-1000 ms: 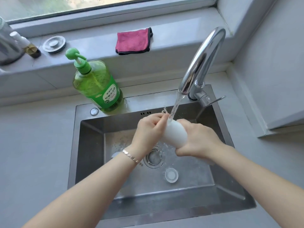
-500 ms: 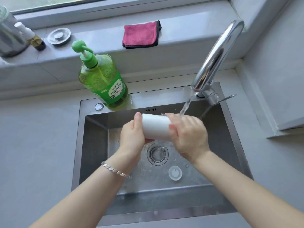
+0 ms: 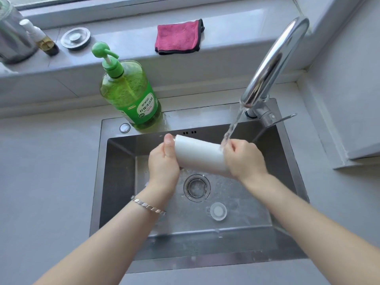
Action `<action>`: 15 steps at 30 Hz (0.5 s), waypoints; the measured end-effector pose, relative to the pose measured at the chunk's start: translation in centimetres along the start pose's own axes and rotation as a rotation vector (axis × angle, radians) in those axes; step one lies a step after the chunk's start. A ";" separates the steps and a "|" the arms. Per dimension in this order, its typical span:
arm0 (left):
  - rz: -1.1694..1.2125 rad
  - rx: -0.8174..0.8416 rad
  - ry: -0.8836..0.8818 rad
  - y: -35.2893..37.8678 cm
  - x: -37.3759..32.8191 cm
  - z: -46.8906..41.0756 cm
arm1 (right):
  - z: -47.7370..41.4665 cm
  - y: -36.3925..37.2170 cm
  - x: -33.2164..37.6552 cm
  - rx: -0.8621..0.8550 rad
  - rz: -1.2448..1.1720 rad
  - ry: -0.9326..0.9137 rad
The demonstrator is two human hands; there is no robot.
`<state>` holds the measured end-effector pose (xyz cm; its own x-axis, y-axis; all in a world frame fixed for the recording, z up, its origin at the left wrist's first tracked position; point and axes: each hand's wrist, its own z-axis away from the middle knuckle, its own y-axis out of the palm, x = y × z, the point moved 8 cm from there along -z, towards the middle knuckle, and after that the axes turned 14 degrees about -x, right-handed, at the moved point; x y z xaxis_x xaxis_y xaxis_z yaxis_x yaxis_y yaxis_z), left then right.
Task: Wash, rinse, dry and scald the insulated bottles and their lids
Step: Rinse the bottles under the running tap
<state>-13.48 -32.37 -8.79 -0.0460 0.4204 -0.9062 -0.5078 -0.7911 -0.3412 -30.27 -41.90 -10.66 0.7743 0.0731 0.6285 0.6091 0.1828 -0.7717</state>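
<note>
A white insulated bottle [image 3: 198, 155] lies nearly level above the steel sink [image 3: 119, 182], between both hands. My left hand [image 3: 163, 163] grips its left end, thumb up against the bottle's base. My right hand [image 3: 244, 159] wraps the right end and hides that part. Water runs from the chrome tap [image 3: 271, 62] and lands where my right hand meets the bottle. A round white lid [image 3: 218, 211] rests on the sink floor, right of the drain [image 3: 196, 188].
A green pump bottle of dish soap [image 3: 129, 93] stands on the sink's back rim. On the window ledge lie a folded pink cloth [image 3: 178, 37], a metal sink stopper [image 3: 75, 38], a small spray bottle [image 3: 42, 38] and a steel container [image 3: 12, 36]. Grey counter surrounds the sink.
The bottle swung from pointing up under the stream to lying nearly level. My left hand slid from its top to the left end; my right hand stayed on the other end.
</note>
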 end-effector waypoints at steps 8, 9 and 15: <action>0.047 -0.068 -0.079 -0.5 0.9 -0.3 | 0.6 1.2 -1.4 -0.015 -0.484 0.181; 0.049 -0.067 -0.063 -0.7 1.1 -0.4 | 1.5 2.8 -2.7 0.149 -0.718 0.492; -0.013 0.081 0.153 0.3 0.9 0.1 | 5.5 5.0 -4.4 0.724 -0.884 1.105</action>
<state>-13.71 -32.20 -9.66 0.0887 0.3527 -0.9315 -0.5751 -0.7454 -0.3371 -31.60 -35.93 -16.73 0.1698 -0.9631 0.2087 0.9583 0.2107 0.1929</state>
